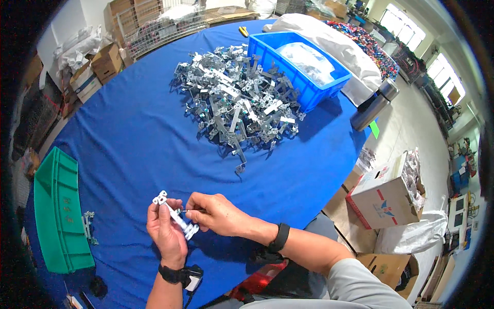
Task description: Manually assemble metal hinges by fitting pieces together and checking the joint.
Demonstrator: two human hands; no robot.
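Observation:
My left hand [170, 241] is closed around a silvery metal bracket [177, 218], a long narrow strip with lobed, holed ends, held tilted above the blue cloth. Against the middle of this bracket, my right hand [222, 216] is closed in a pinch. A thin, short bit shows at its fingertips, too small to name. Farther off lies a large heap of similar metal brackets [234, 105], tangled together. A few more bracket pieces [89, 227] lie at the left, beside a green plastic bin [60, 216].
A blue plastic crate [321, 95] holding clear plastic bags stands behind the heap. A steel thermos [371, 109] is at the table's right edge. A yellow-handled tool [243, 32] lies at the far edge. Beside the table, a white carton [383, 198] stands on the right.

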